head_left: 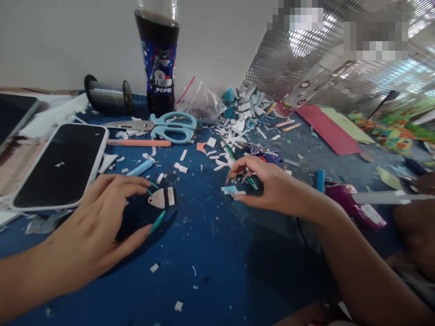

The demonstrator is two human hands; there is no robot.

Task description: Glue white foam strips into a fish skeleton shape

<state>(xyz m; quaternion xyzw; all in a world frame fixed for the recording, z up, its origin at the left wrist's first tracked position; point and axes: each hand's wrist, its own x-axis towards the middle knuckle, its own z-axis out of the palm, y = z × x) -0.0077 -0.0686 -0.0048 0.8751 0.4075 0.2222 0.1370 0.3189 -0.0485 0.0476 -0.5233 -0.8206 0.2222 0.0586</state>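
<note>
My left hand (98, 222) rests on the blue table (210, 253), its fingers curved and apart, the teal nails touching a small black and white paper fish shape (163, 198). My right hand (268, 183) hovers low over the table with fingers spread, its thumb and fingertips at a small light blue paper piece (231, 190). A green pencil (238, 163) lies just under the right fingers. Nothing is lifted off the table.
A phone (63, 165) lies at the left, teal scissors (170, 127) and an orange pencil (139, 143) behind my left hand. A Pepsi bottle (159, 59) stands at the wall. White paper scraps (238, 122) litter the middle; a purple glue gun (353, 206) lies at the right.
</note>
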